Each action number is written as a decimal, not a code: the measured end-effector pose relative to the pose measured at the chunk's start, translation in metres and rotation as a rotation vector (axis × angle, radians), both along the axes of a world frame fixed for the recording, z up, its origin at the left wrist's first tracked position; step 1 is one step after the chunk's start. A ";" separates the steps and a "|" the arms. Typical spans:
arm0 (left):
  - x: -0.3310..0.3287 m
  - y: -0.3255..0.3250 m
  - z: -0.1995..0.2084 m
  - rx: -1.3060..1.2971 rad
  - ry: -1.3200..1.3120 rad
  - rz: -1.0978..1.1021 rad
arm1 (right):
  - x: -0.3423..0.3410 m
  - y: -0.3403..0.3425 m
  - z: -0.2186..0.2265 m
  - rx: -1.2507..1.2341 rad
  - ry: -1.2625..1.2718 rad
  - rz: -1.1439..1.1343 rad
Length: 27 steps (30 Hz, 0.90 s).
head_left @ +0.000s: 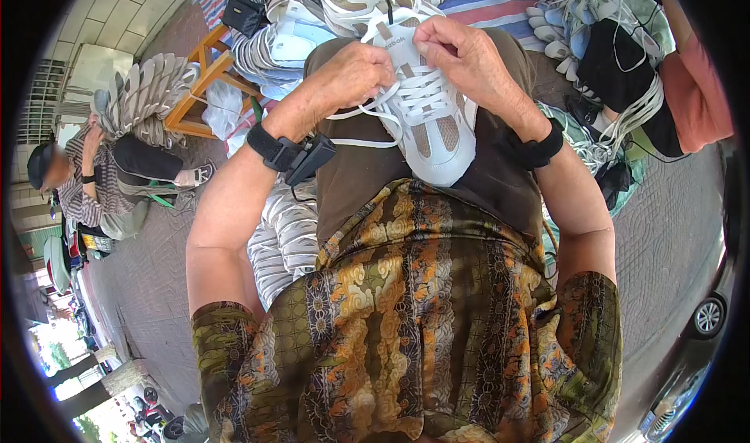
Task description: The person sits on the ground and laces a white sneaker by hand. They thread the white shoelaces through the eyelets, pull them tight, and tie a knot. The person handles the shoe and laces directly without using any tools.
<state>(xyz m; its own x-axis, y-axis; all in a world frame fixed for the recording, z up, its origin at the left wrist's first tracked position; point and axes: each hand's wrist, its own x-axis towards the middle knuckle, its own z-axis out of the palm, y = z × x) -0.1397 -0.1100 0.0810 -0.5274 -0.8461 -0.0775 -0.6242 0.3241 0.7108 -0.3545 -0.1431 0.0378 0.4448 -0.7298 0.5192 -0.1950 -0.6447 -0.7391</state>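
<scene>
A white and beige sneaker point(434, 137) lies across my dark-trousered lap, its toe toward me. White shoelace point(426, 95) criss-crosses its front, and a loose length loops out on the left side. My left hand point(355, 76) is closed in a pinch on the lace at the left row of eyelets. On the other side, my right hand point(473, 60) pinches at the upper eyelets beside the tongue point(400, 46). What sits between those right fingertips is too hidden to name. Dark straps circle both wrists, the left one carrying a small black box.
Stacked sneaker uppers point(285, 41) lie beyond my knees, and more point(285, 236) rest by my left thigh. A wooden stool point(207, 83) stands at left. One person point(94, 173) sits far left; another's pinkish-clad part point(695, 95) shows at right beside bundled laces.
</scene>
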 end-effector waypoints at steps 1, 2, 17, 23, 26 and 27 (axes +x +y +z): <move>0.002 0.000 0.000 -0.035 0.000 -0.020 | 0.001 0.001 -0.001 -0.009 -0.005 -0.008; 0.002 0.000 -0.003 -0.069 -0.019 -0.019 | 0.001 0.002 -0.002 -0.017 -0.009 -0.017; -0.014 -0.020 0.000 -0.327 -0.429 -0.231 | 0.001 0.005 0.004 -0.046 -0.008 -0.010; -0.031 -0.017 0.005 -0.238 -0.587 -0.096 | 0.002 0.002 -0.005 -0.049 -0.039 -0.015; -0.021 -0.019 0.000 -0.289 -0.395 -0.146 | 0.001 0.003 -0.003 -0.067 -0.032 -0.019; -0.020 -0.015 -0.003 -0.378 -0.406 -0.108 | 0.001 0.003 -0.004 -0.079 -0.027 -0.025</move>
